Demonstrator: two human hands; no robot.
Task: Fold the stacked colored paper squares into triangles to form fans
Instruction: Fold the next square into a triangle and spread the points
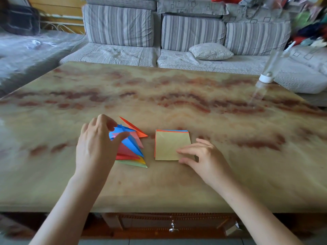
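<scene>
Left hand (99, 144) pinching the fanned triangles (131, 149) centre-left on the counter (177, 96); right hand (203, 156) pinches the paper stack (169, 144) at its lower-right corner, where thin, light, slippery sheets lift best

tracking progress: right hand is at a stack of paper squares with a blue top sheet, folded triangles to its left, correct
Wrong on one point: the top sheet of the stack of paper squares is pale yellow, not blue, as the head view shows. The right hand is at it, and the fanned pile of folded coloured paper triangles lies to its left.
</scene>
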